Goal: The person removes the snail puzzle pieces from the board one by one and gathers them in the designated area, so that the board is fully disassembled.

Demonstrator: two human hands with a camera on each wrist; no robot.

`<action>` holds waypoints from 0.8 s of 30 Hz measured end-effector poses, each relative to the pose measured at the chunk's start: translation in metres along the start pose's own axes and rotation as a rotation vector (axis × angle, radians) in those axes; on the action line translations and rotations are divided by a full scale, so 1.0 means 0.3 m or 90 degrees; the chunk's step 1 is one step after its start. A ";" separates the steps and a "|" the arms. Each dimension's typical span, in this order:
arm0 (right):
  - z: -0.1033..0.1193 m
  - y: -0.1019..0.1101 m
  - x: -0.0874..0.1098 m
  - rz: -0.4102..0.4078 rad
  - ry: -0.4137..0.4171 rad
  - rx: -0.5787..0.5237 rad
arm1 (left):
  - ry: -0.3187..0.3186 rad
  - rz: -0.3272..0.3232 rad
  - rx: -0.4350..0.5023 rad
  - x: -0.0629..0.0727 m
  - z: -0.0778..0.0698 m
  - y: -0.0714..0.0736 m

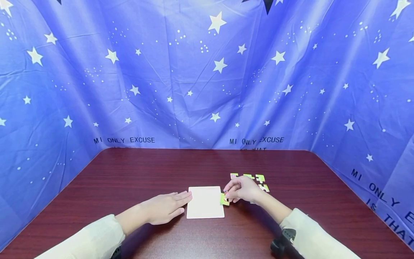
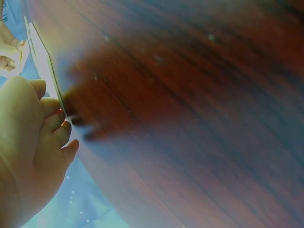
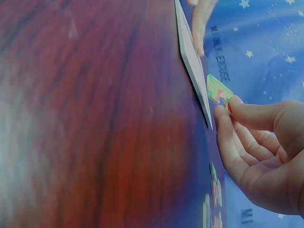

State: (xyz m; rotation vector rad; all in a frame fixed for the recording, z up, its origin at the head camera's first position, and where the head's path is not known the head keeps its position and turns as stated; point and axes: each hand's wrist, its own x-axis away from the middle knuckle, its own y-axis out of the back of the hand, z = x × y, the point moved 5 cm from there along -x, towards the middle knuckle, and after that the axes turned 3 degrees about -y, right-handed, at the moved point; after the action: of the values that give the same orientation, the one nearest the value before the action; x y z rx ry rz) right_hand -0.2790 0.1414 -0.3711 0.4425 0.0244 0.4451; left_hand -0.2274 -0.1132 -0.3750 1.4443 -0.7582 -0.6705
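Observation:
A white square board lies flat on the table. My left hand rests at the board's left side, its fairly straight fingertips touching that edge; the left wrist view shows the same hand from below. My right hand pinches a green jigsaw puzzle piece between thumb and fingers at the board's right edge. In the right wrist view the puzzle piece is raised and tilted, with some red on its face. Whether it touches the board cannot be told.
Several more green puzzle pieces lie on the dark red-brown table beyond and beside my right hand, partly hidden by it. A blue star-patterned curtain hangs behind the table and along both sides.

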 end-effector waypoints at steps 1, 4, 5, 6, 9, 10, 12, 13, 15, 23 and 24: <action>-0.004 0.009 0.002 0.002 -0.003 0.003 | 0.002 0.002 0.000 0.000 0.000 0.000; -0.016 0.035 0.008 0.007 -0.015 0.012 | 0.001 0.002 -0.001 0.001 0.000 0.002; -0.020 0.044 0.010 0.007 -0.021 0.014 | 0.001 0.003 0.000 0.001 0.000 0.002; -0.023 0.051 0.012 0.005 -0.028 0.016 | 0.000 0.002 -0.001 0.002 -0.001 0.003; -0.027 0.070 0.018 -0.013 -0.039 0.046 | -0.001 0.001 -0.002 0.002 -0.001 0.003; -0.027 0.076 0.020 -0.027 -0.042 0.067 | -0.002 0.001 -0.003 0.002 0.000 0.001; -0.025 0.087 0.026 -0.056 -0.044 0.110 | -0.002 0.001 -0.004 0.002 0.001 0.001; -0.024 0.092 0.028 -0.069 -0.044 0.131 | -0.002 0.000 -0.005 0.002 0.002 0.000; -0.019 0.099 0.034 -0.091 -0.043 0.163 | -0.002 -0.001 -0.007 0.001 0.003 -0.002; -0.024 0.109 0.036 -0.121 -0.012 0.242 | 0.001 -0.004 -0.014 0.002 0.003 -0.007; -0.024 0.109 0.036 -0.123 -0.003 0.252 | -0.002 -0.006 -0.015 0.003 0.001 -0.005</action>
State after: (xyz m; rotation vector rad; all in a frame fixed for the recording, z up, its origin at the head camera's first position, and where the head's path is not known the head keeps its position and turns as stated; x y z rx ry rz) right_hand -0.2835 0.1753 -0.3633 0.8225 0.1513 0.2472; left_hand -0.2271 -0.1140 -0.3764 1.4263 -0.7440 -0.6868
